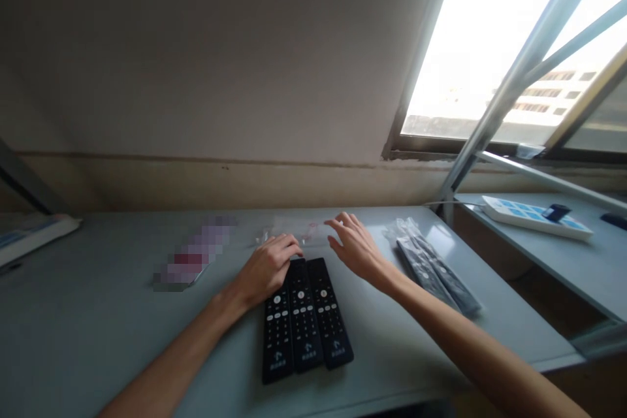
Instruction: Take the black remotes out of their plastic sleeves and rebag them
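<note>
Three black remote controls lie side by side on the grey table, the right one slightly apart at its lower end. My left hand rests over the upper end of the left and middle remotes, its fingers curled together; what they grip, if anything, is hidden. My right hand hovers to the right of the remotes' upper ends, fingers apart and holding nothing. Clear plastic bags lie behind the hands. Further right are remotes in clear plastic wrapping.
A blurred purple and red item lies at the left of the table. A white power strip sits on the neighbouring table at the right. Metal frame bars rise beside the window; a wall stands behind.
</note>
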### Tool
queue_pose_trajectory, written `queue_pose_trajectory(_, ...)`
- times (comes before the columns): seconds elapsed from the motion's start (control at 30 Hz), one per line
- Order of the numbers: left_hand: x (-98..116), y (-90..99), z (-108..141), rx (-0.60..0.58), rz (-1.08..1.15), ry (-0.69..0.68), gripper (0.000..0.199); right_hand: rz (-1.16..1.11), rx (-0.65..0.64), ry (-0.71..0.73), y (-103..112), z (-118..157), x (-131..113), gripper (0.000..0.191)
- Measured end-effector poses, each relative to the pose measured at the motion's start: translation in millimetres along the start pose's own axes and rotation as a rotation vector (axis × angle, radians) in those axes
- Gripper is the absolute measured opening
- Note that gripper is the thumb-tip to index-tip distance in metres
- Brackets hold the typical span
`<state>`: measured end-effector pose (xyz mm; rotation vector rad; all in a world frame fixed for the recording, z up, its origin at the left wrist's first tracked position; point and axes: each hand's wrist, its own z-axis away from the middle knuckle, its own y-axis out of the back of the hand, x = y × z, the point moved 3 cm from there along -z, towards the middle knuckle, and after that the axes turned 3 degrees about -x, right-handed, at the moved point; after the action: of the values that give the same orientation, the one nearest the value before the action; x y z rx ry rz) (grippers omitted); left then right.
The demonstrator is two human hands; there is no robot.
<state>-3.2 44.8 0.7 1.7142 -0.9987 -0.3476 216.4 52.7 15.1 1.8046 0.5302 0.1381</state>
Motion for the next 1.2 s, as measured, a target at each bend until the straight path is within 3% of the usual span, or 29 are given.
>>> queue_pose_trajectory(0.1, -8, 4.0, 2, 0.03, -0.064, 0.001, 0.036, 0.021, 0.06, -0.062, -20, -9, 13, 0.044)
queue_pose_trajectory(0.27, -18, 12.5, 2, 0.105, -0.168, 0.057, 0.039, 0.075, -0.094, -0.022, -48, 8, 24, 0.051)
queue_pose_trajectory(0.5, -23, -2.3, 4, 0.107, -0.224, 0.086, 0.045, 0.108, -0.119, 0.01, -63, 16, 25, 0.056)
queue_pose_trajectory(0.9, -38, -8.3, 11, 0.277, -0.14, 0.304, 0.067, 0.053, 0.049, 0.121, -67, 18, 27, 0.064)
queue_pose_trajectory(1.2, -43, -8.8, 15, 0.427, -0.106, 0.43, 0.076, 0.042, 0.257, 0.062, -39, 12, 11, 0.072)
